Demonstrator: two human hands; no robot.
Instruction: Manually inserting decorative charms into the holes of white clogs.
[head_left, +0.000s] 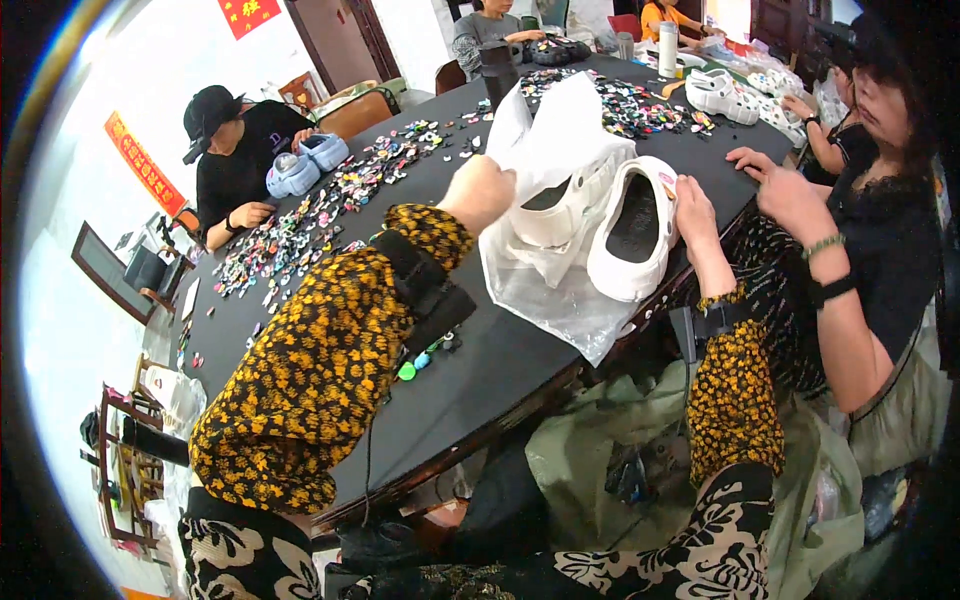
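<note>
- Nearest the camera, two forearms in yellow-and-black floral sleeves reached over a dark round surface [480, 385].
- The left hand [480, 192] had its grip pinched shut on a clear plastic bag [560, 150], lifting its edge.
- One white clog [560, 205] sat inside the bag; a second white clog [632, 230] lay just beside it, the right hand [694, 212] touching its side, grip not clearly visible.
- The bag could slip and tip the clog out, I judged.
- Small charms [300, 235] lay scattered, too many to count.
</note>
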